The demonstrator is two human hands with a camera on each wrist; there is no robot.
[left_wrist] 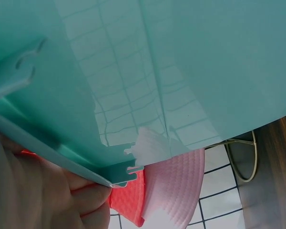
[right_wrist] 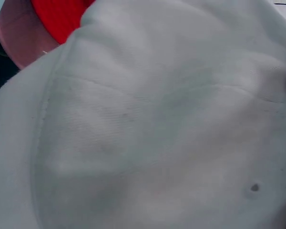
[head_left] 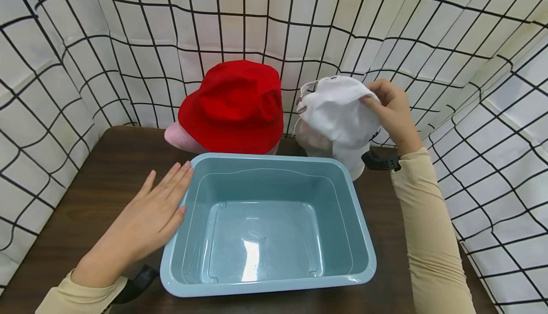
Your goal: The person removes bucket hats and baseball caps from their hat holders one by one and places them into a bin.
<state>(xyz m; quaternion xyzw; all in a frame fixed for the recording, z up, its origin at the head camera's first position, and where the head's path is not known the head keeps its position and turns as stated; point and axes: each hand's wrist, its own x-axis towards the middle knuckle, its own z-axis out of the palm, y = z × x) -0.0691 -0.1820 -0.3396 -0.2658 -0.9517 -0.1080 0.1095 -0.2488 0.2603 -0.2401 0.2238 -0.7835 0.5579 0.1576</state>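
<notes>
My right hand (head_left: pixel 391 109) pinches a white baseball cap (head_left: pixel 340 107) between thumb and fingers, behind the right rear corner of a light blue plastic basin (head_left: pixel 265 291). The cap's fabric (right_wrist: pixel 148 119) nearly fills the right wrist view. Below it is more pale fabric, possibly another cap; I cannot tell. My left hand (head_left: pixel 151 211) lies with straight fingers on the basin's left rim. In the left wrist view, its fingers (left_wrist: pixel 88 200) sit beneath the rim, beside the basin's outer wall (left_wrist: pixel 219 71).
Behind the basin, a red bucket hat (head_left: pixel 239 109) sits over a pink hat (head_left: pixel 184 138). Black wire grid panels (head_left: pixel 244 16) backed with white sheeting stand round the back and sides of the dark wooden table (head_left: pixel 85 185).
</notes>
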